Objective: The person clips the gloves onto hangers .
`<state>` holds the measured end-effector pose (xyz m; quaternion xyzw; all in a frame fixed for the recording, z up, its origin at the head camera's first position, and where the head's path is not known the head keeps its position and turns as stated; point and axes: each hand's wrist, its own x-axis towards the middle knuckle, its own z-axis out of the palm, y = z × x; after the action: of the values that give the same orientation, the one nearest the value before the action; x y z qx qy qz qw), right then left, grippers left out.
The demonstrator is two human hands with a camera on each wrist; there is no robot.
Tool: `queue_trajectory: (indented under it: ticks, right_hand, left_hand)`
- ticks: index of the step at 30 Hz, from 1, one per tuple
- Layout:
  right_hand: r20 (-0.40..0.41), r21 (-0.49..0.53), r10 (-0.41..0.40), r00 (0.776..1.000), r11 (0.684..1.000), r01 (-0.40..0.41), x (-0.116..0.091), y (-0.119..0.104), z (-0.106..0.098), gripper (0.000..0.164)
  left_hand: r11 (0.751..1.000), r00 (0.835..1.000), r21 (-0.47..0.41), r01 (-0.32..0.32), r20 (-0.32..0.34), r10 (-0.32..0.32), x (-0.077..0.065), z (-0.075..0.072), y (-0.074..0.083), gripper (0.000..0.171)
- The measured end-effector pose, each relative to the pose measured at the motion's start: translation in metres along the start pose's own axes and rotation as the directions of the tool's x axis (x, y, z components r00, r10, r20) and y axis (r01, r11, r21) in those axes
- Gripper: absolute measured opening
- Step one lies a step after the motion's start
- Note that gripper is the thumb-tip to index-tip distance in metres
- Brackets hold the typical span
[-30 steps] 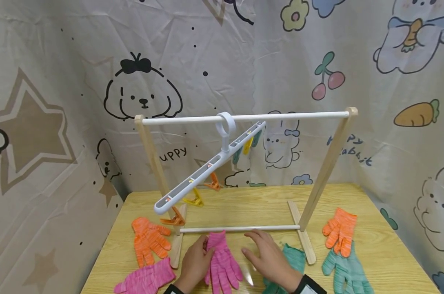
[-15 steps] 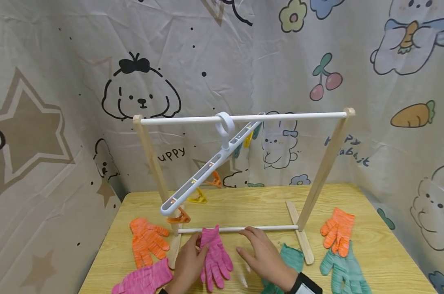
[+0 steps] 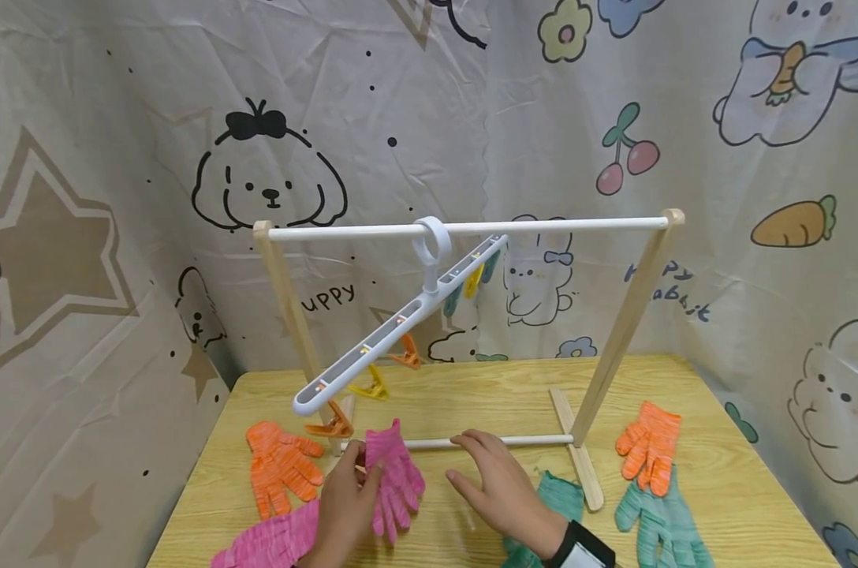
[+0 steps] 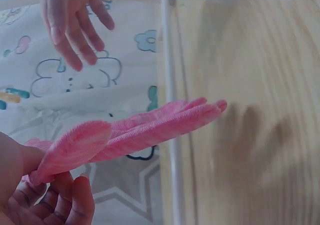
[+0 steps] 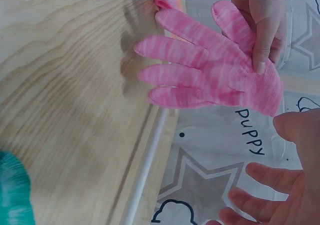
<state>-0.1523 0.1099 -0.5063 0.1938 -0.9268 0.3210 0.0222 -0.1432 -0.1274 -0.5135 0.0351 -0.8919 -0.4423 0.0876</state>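
My left hand (image 3: 348, 495) pinches a pink knit glove (image 3: 393, 483) by its cuff edge, thumb on one side and fingers on the other. In the right wrist view the glove (image 5: 210, 67) is held up off the table, its fingers spread away from the cuff. My right hand (image 3: 498, 491) is beside it with fingers apart and nothing in them; its thumb (image 5: 290, 127) appears close to the cuff. Above hangs a grey-blue clip hanger (image 3: 393, 330), its ring over a white rod (image 3: 564, 226). Orange clips (image 3: 332, 422), yellow and teal ones dangle from it.
The rod belongs to a wooden stand with a right post (image 3: 624, 331) and a low crossbar (image 3: 542, 440). Orange gloves (image 3: 281, 469), a second pink glove (image 3: 273, 540) and teal gloves (image 3: 666, 517) lie on the wooden table (image 3: 457, 394). Printed curtains surround it.
My left hand has lifted the pink glove and carried it left, toward the hanger's near end. The right hand has shifted a little left as well. The hanger sways slightly.
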Motion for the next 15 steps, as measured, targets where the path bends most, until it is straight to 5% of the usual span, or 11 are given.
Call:
queue_trajectory:
  ticks: [9, 15]
  right_hand:
    - [-0.004, 0.027, -0.033, 0.999, 0.999, 0.033, 0.008, -0.016, -0.004, 0.051]
    - [-0.023, 0.039, -0.055, 0.998, 0.998, 0.056, 0.013, -0.028, -0.009, 0.047]
  left_hand:
    - [0.995, 0.997, -0.085, -0.043, -0.065, 0.037, -0.002, -0.016, 0.011, 0.008]
    - [0.995, 0.996, -0.096, -0.016, -0.087, 0.008, -0.003, -0.026, 0.019, 0.01]
